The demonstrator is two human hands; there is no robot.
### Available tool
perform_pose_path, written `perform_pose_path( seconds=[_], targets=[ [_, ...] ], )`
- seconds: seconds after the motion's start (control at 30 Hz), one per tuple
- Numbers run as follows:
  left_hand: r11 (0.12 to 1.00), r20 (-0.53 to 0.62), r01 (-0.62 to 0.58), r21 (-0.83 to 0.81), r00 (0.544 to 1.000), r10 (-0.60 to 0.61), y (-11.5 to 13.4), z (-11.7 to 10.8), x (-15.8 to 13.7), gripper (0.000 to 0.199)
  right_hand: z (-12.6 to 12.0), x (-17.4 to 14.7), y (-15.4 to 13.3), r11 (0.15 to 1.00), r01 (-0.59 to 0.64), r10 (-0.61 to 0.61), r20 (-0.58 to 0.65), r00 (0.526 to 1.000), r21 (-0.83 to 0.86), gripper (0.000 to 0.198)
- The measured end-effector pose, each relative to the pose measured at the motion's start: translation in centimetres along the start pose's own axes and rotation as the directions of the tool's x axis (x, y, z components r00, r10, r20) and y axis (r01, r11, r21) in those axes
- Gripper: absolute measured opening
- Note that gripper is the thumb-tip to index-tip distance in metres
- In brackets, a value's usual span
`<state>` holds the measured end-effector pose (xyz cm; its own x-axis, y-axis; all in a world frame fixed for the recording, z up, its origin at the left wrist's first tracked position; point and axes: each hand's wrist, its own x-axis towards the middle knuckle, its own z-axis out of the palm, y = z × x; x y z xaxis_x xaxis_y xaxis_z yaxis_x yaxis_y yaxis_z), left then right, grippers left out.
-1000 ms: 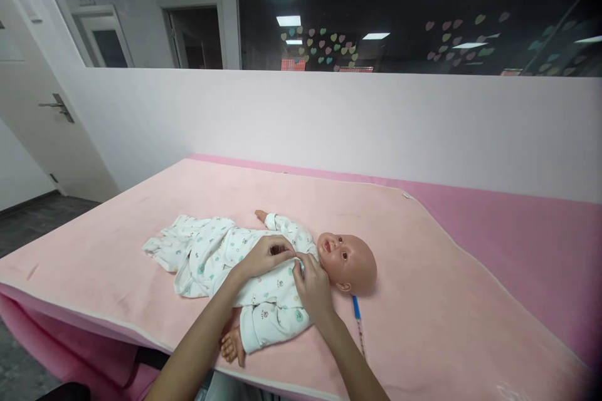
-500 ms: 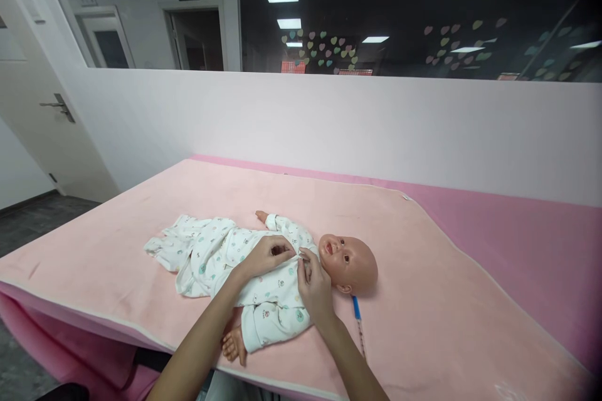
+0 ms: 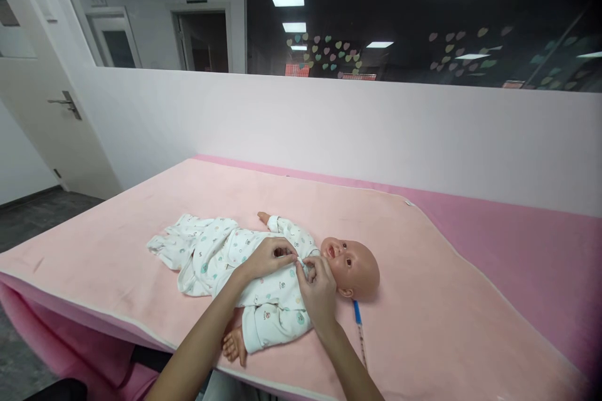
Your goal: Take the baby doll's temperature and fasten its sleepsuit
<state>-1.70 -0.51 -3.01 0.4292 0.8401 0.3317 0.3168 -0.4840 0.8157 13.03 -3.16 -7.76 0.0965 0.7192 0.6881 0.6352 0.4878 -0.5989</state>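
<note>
The front of a printed white baby garment is pinched just below the neck by the fingertips of the left hand and right hand, held close together. The garment is worn by a bald baby doll, laid face up on a peach blanket, with a slim blue-ended object near its head.

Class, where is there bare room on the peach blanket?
The peach fabric blanket lies bare right of the bald plastic doll head, towards the pink cloth; left of the white printed clothing; and towards the far edge. Crowded: the clothing's chest, where the left hand and right hand pinch it, and beside the thin blue-ended stick.
</note>
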Motion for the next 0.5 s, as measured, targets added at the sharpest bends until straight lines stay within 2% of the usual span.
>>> perform_pose_path(
  seconds=[0.2,0.4,0.5],
  targets=[
    [0.998,-0.011,0.019,-0.064,1.0,-0.02,-0.2,-0.3,0.1,0.025,0.0,-0.1,0.0,1.0,-0.001,0.001,0.006,1.0,0.001,0.015],
    [0.986,-0.017,0.089,-0.144,0.996,-0.093,-1.3,-1.6,-0.1,0.032,0.1,-0.3,0.3,1.0,-0.002,0.001,0.006,1.0,0.021,0.015],
    [0.985,-0.026,0.071,-0.158,0.997,-0.076,-1.7,-2.2,-0.6,0.032,0.1,-0.3,0.4,0.999,0.026,-0.027,0.01,1.0,0.036,0.018]
  ],
)
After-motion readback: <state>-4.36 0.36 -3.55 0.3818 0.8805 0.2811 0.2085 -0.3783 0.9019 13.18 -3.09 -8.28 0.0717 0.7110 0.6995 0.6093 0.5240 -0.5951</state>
